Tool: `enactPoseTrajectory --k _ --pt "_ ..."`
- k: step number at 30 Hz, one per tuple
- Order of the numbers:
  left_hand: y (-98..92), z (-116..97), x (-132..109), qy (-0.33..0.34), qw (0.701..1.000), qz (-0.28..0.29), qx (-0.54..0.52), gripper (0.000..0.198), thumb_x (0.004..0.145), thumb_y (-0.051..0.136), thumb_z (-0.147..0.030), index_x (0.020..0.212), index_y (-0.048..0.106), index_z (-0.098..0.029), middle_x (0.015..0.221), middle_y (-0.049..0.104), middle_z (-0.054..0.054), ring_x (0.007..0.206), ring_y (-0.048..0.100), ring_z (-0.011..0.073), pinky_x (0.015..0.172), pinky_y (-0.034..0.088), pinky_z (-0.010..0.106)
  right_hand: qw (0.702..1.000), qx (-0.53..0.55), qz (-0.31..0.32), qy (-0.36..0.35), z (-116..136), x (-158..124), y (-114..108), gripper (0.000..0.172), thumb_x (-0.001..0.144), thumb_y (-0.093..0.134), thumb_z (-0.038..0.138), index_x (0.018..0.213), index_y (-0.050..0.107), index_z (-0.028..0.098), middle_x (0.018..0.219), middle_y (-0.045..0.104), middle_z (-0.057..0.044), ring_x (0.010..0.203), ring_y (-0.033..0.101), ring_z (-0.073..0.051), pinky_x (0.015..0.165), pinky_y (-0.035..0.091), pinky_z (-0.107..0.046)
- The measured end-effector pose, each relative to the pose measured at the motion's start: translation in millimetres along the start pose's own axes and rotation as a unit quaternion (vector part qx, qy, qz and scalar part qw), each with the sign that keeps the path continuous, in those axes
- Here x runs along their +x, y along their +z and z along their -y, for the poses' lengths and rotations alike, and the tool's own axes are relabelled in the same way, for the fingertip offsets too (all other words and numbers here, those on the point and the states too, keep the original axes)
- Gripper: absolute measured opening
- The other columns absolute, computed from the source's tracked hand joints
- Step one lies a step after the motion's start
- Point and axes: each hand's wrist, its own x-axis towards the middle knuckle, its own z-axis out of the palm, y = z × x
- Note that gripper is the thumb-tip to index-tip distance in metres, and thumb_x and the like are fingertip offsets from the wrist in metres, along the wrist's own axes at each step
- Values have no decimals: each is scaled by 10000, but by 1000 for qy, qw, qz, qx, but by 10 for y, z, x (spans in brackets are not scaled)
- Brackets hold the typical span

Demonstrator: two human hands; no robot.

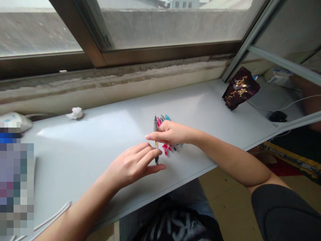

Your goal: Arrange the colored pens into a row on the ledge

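Slim grey plastic pen [155,125] stands almost upright in the picture near the front middle of the long white desk [100,140], its tip pointing toward the window. The right hand [173,133] reaches in from the right and lies over the pen's middle. Its fingers are curled and its forefinger is stretched out to the left across the barrel, so it has hold of the pen.

The left hand [132,165] comes from below with its fingers loosely extended. The pen's lower end sits between its fingertips and thumb, but I cannot tell whether they pinch it or only touch it.

Just beside the grey pen, under the right hand, lie more pens side by side on the desk. They are a pink pen [158,121], a second grey one [163,117] and a teal pen [167,117]. No lettering on any of them can be read.

A dark maroon foil packet [240,87] leans at the desk's far right end. It carries gold characters that are too small to make out. A crumpled white tissue [75,113] lies well apart at the back left. A thin white cable [276,108] runs past a small black object [278,116] on the right.
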Motion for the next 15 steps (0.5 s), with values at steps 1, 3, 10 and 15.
enactPoseTrajectory --k 1,3,10,15 --pt "-1 -2 3 9 1000 -11 3 220 1049 712 -293 1202 629 -158 839 726 57 729 693 203 701 600 327 1000 11 4 -5 -8 5 1 706 964 678 657 513 359 217 449 324 85 453 286 -54 497 259 -260" --pt "-14 -7 7 16 999 -33 -7 233 1061 694 -311 1223 639 -153 836 727 65 740 695 211 699 597 330 1000 23 10 -15 -14 9 9 716 971 647 694 512 381 213 444 340 80 449 296 -57 503 270 -260" --pt "-32 15 -5 -9 998 -39 -41 292 1085 639 -417 1218 643 -158 829 707 71 749 674 213 703 590 333 1000 -11 -11 2 17 -5 -48 725 951 598 796 583 542 174 490 458 48 474 404 -75 539 335 -255" --pt "-24 55 -12 -62 995 -43 -59 184 1066 685 -329 1188 665 -193 860 743 62 774 696 204 719 585 316 978 -138 -153 17 29 -46 -198 697 1012 550 757 651 600 161 533 550 10 512 487 -96 565 344 -260"
